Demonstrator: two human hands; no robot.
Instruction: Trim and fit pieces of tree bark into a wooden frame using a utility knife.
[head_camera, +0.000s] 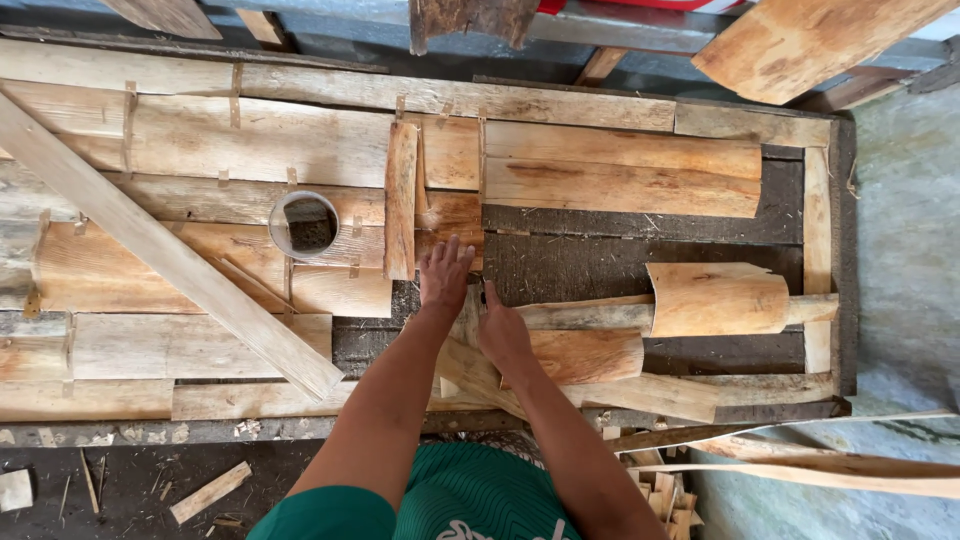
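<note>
Wooden bench (560, 265), hands (445, 275) on veneer strips (585, 355)

Both bare forearms are reaching forward side by side. The left hand (445, 275) is lying flat, fingers spread, just ahead of the right hand (506, 338), which is pressing palm-down, thumb raised.

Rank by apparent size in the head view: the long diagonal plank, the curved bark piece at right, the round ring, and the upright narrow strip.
1. Long diagonal plank
2. Curved bark piece
3. Upright narrow strip
4. Round ring

The last two look close in size.
</note>
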